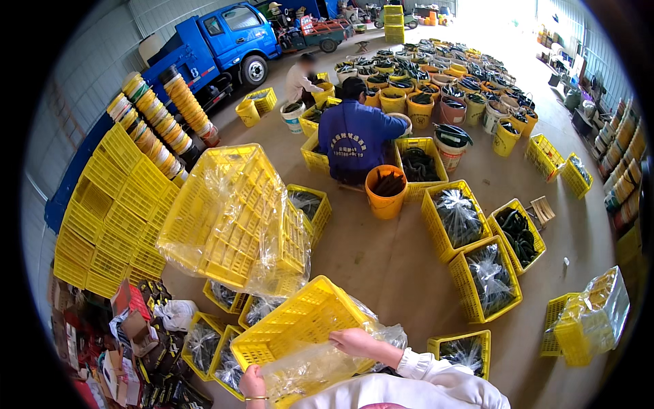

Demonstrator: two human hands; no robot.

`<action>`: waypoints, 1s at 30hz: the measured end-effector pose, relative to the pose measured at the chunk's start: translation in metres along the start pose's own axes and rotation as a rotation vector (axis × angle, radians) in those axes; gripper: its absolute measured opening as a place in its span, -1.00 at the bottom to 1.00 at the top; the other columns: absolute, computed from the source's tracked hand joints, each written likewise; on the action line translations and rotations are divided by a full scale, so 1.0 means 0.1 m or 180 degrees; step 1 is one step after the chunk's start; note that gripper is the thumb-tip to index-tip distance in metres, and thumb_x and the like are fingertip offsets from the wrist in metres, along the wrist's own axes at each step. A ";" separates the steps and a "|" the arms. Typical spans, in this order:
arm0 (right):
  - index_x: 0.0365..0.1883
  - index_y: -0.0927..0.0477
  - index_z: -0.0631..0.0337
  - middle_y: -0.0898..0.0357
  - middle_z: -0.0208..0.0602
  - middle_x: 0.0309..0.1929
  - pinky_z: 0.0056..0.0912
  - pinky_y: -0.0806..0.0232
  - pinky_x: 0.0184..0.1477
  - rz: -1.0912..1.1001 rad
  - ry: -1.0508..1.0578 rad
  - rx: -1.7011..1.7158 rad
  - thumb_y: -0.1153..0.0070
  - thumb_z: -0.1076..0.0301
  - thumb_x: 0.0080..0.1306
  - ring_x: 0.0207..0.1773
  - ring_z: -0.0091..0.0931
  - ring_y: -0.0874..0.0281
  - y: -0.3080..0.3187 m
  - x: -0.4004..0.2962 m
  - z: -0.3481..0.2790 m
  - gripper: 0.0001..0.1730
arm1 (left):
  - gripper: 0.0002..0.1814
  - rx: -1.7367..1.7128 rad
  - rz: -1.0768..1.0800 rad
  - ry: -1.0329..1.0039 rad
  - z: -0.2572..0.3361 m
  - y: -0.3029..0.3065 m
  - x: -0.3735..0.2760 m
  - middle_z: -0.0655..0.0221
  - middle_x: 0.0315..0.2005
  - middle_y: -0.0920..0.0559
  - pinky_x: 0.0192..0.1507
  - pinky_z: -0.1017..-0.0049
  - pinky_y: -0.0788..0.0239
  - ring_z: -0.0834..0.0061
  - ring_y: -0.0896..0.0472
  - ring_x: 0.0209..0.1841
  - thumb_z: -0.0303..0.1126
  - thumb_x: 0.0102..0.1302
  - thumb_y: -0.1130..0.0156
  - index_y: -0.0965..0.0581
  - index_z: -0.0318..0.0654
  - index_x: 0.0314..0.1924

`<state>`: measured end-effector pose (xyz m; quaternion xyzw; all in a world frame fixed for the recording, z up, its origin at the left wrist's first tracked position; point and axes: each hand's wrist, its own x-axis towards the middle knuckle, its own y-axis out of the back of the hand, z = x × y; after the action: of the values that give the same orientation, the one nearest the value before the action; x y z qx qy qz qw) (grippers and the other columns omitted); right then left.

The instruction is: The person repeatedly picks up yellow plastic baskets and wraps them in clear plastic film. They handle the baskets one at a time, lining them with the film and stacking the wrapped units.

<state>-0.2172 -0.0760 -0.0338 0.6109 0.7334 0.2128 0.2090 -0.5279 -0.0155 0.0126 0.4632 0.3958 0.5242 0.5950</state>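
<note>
An upright-tilted yellow plastic crate (301, 322) with slotted walls is right in front of me. Clear plastic film (311, 368), seemingly a bag, lies over its near side. My left hand (252, 382), with a bangle at the wrist, grips the film at the crate's near left corner. Pinched in my right hand (353, 341) is the film's upper edge, over the crate's opening. More of the film (391, 337) bunches beyond my right wrist. Just past this crate stands a tall stack of yellow crates (230, 214), draped with clear plastic.
Crates with bagged dark green vegetables (488, 278) stand at right, others (202, 342) at lower left. A seated person in blue (352, 135) works ahead beside an orange bucket (386, 191). Another person (301, 79) sits farther back. Many filled buckets (419, 110) and a blue truck (225, 46) stand beyond.
</note>
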 end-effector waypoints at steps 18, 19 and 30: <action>-0.35 -0.40 0.21 -0.47 -0.07 -0.47 -0.15 -0.30 -0.34 -0.0190 -0.0085 0.0080 0.17 0.27 0.19 -0.39 -0.16 -0.45 0.17 0.08 0.13 -0.80 | -0.91 0.0234 -0.0001 0.0207 0.18 0.05 0.00 0.19 -0.54 -0.55 -0.44 0.30 -0.33 0.15 -0.52 -0.46 -0.35 0.07 -0.09 -0.51 -0.14 -0.42; -0.35 -0.40 0.22 -0.47 -0.05 -0.47 -0.14 -0.30 -0.32 -0.0285 -0.0090 0.0036 0.18 0.28 0.19 -0.39 -0.15 -0.45 0.21 0.09 0.08 -0.79 | -0.90 0.0259 0.0005 0.0262 0.17 0.07 -0.04 0.18 -0.53 -0.55 -0.44 0.30 -0.33 0.15 -0.52 -0.45 -0.35 0.07 -0.08 -0.51 -0.15 -0.41; -0.40 -0.44 0.17 -0.48 -0.13 -0.42 -0.16 -0.28 -0.30 0.0370 -0.0349 -0.0074 0.11 0.32 0.16 -0.31 -0.15 -0.43 0.26 0.52 0.09 -0.86 | -0.88 -0.2163 0.0217 0.1436 -0.79 0.02 0.08 0.47 -0.60 -0.52 -0.56 0.64 -0.28 0.68 -0.46 -0.59 -0.49 0.14 0.00 -0.51 -0.27 -0.36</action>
<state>-0.1996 -0.0196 -0.0292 0.6607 0.6816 0.1993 0.2432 -0.6031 0.0033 -0.0057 0.1266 0.3052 0.7330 0.5946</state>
